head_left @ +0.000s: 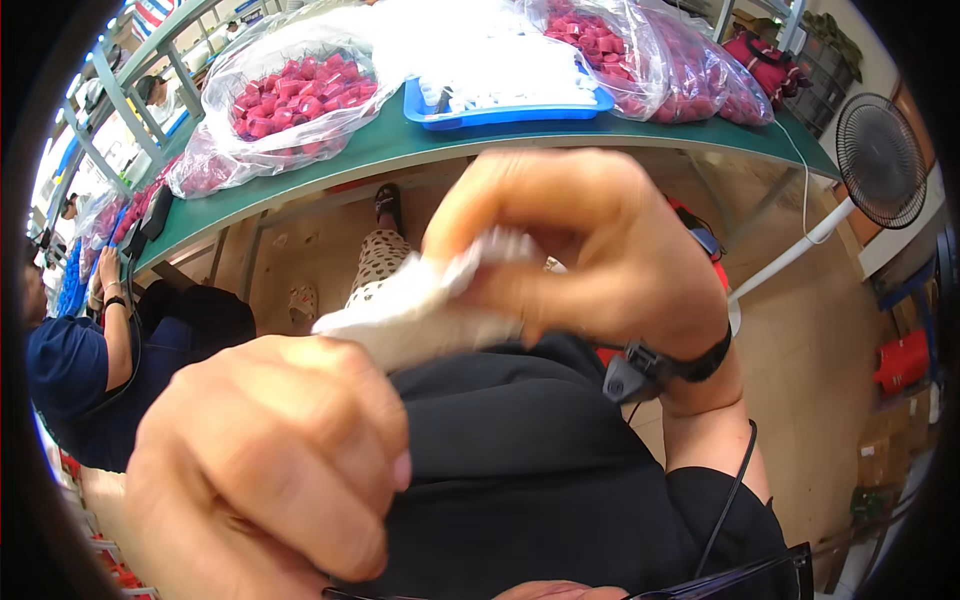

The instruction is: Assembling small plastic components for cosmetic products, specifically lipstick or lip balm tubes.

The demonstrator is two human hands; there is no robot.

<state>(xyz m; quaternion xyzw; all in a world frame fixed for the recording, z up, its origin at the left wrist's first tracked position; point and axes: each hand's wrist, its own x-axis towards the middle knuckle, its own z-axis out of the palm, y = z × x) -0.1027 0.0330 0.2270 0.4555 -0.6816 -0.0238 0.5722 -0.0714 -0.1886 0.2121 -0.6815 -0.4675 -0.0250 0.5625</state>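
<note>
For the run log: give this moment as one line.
left hand: gripping white piece | right hand: pinching its other end | green table beyond

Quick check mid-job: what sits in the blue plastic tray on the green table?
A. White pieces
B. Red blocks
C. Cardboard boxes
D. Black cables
A: the blue plastic tray on the green table holds white pieces; the red blocks sit in clear bags beside it.

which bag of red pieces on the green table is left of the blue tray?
The clear bag holding a loose heap of red pieces, left of the blue tray. The other bags lie to the tray's right.
</note>
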